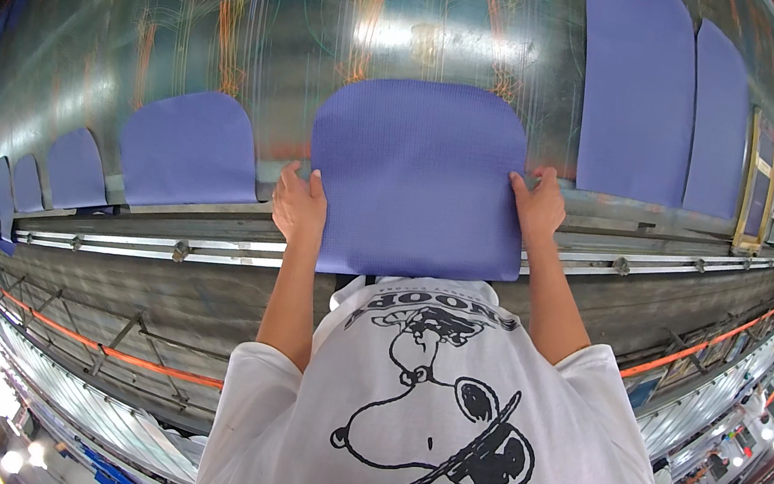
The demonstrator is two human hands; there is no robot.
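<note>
A purple fabric piece [422, 182] with a rounded far edge and a fine textured surface lies in front of my body. Its far part is over the metal table, and its near edge reaches past the table's rim to my shirt. My left hand [299, 202] holds the left edge, thumb at the fabric and fingers bent. At the right edge my right hand [539, 205] has its thumb on the fabric, with the other fingers curled outside it. What lies beneath the piece is hidden.
The long metal table [291, 14] carries coloured line marks. More purple pieces lie along it, one to the left [191, 150] and larger ones to the right [637, 99]. A framed screen [759, 181] stands far right. A metal rail [223, 252] runs along the near edge.
</note>
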